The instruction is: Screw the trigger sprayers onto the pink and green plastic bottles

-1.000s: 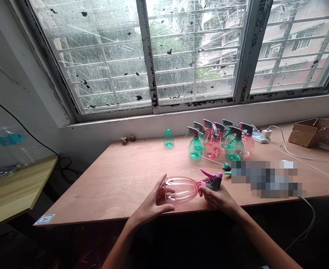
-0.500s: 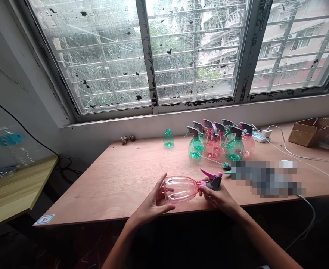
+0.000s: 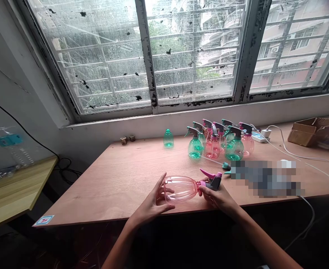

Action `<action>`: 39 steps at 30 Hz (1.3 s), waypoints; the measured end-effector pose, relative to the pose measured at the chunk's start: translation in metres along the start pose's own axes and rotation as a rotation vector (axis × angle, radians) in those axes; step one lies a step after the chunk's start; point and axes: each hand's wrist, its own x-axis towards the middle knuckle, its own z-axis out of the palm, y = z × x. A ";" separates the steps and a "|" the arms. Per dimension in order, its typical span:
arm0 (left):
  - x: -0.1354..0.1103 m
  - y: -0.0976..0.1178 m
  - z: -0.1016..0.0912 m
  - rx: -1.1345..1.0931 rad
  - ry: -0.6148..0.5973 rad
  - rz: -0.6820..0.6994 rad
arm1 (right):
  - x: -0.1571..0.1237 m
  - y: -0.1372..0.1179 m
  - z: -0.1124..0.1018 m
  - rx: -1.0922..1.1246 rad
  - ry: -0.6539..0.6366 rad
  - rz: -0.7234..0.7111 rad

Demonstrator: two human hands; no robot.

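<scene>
A clear pink spray bottle [image 3: 180,189] lies sideways in the air over the table's near edge, its base to the left and its black and pink trigger head to the right. The fingers and thumb of my left hand [image 3: 158,198] curve around the base end. My right hand [image 3: 216,196] is closed on the neck and trigger head; some of its fingers are hidden behind. Farther back, several green and pink spray bottles [image 3: 212,146] stand upright in a cluster. Left of them stands a green bottle [image 3: 168,139] without a spray head.
A loose green spray head [image 3: 226,166] with a tube lies beside a blurred-out patch on the right. Behind are a power strip [image 3: 260,137], white cables and an open cardboard box [image 3: 307,132]. Two small brownish objects [image 3: 124,140] sit at the back left of the wooden table [image 3: 105,186].
</scene>
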 end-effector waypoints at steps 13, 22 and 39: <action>0.000 0.004 0.001 -0.022 0.010 0.000 | 0.002 -0.001 0.001 -0.017 0.022 -0.003; -0.001 0.005 0.001 -0.032 -0.014 -0.015 | 0.000 0.002 -0.001 -0.007 0.004 0.007; -0.002 0.003 0.000 -0.003 -0.003 0.002 | 0.001 0.001 0.000 0.002 0.016 0.011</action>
